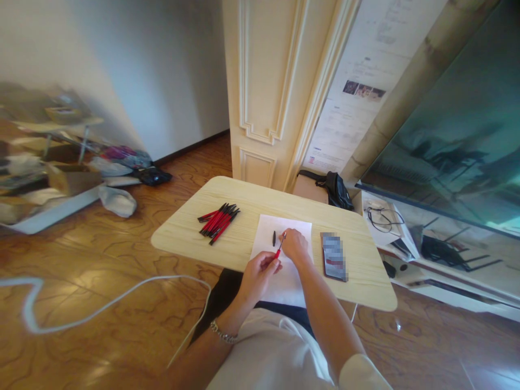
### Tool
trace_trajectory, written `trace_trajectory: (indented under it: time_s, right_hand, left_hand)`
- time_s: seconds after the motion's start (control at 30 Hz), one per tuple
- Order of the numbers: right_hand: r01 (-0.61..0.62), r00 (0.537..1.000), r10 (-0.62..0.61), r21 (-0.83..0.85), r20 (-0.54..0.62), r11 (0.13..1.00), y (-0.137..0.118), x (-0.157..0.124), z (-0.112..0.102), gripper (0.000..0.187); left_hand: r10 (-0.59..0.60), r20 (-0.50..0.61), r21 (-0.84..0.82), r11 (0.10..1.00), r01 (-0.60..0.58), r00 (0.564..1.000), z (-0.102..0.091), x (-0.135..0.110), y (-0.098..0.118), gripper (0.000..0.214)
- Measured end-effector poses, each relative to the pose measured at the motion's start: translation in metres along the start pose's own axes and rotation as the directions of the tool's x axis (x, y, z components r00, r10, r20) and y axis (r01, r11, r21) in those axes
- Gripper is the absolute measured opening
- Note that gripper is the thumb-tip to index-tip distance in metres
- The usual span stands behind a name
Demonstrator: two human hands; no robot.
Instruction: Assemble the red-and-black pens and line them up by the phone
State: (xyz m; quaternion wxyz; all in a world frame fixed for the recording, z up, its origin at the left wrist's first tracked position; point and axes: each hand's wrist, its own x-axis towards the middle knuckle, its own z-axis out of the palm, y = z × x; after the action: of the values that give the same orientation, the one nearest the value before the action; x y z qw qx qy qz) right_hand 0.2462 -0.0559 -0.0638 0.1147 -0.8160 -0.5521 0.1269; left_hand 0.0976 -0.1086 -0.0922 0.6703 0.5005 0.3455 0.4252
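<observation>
In the head view, a pen with a red barrel (278, 253) is held over a white sheet of paper (266, 230). My left hand (262, 269) pinches the red barrel from below. Curled around the pen's thin far end is my right hand (295, 245), fingers closed; exactly what its fingertips grip is small and partly hidden. A short black piece, like a pen cap or tip section (274, 238), lies on the paper just left of the right hand. To the left, several red and black pens (219, 221) rest in a loose pile on the table.
The pale wooden table (182, 230) has rounded corners. A pixelated packet or phone-like item (334, 257) lies right of the paper. Behind the table sits a black bag (339, 190). A white cable (122, 298) runs across the floor at left, and boxes (73, 179) stand farther off.
</observation>
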Motion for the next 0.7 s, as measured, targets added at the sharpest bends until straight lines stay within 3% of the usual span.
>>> trace_trajectory:
  time_s: [0.13,0.23,0.3,0.4,0.53,0.6,0.7]
  right_hand:
    - [0.007,1.0,-0.007,-0.011,-0.027,1.0,0.0,-0.001,0.002,0.023]
    - [0.044,0.996,-0.026,0.219,-0.084,0.975,0.008,-0.004,0.001,0.022]
    - [0.107,0.991,-0.058,0.469,-0.117,0.877,0.014,-0.007,-0.002,0.022]
    - [0.141,0.99,-0.076,0.76,-0.12,0.634,0.02,-0.013,-0.01,0.027]
    - [0.11,0.994,-0.045,0.936,-0.101,0.335,0.018,-0.024,-0.026,0.031]
    - [0.106,0.994,-0.033,0.958,-0.101,0.267,0.015,-0.028,-0.033,0.032]
    - [0.108,0.994,-0.036,0.964,-0.102,0.241,0.012,-0.031,-0.038,0.033]
  left_hand:
    - [0.008,-0.017,0.003,1.0,-0.008,1.0,0.0,0.0,0.002,0.031]
    - [0.016,-0.021,0.013,1.0,-0.016,1.0,0.0,0.0,0.003,0.031]
    - [0.019,-0.019,0.017,1.0,-0.019,1.0,0.0,0.0,0.002,0.031]
    - [0.022,-0.014,0.01,1.0,-0.022,1.0,0.002,-0.001,0.002,0.031]
    - [0.033,0.0,0.006,0.999,-0.033,0.999,0.006,-0.003,0.003,0.03]
    - [0.038,0.005,0.014,0.999,-0.038,0.999,0.007,-0.004,0.004,0.029]
    - [0.04,0.0,0.035,0.999,-0.04,0.999,0.007,-0.004,0.004,0.029]
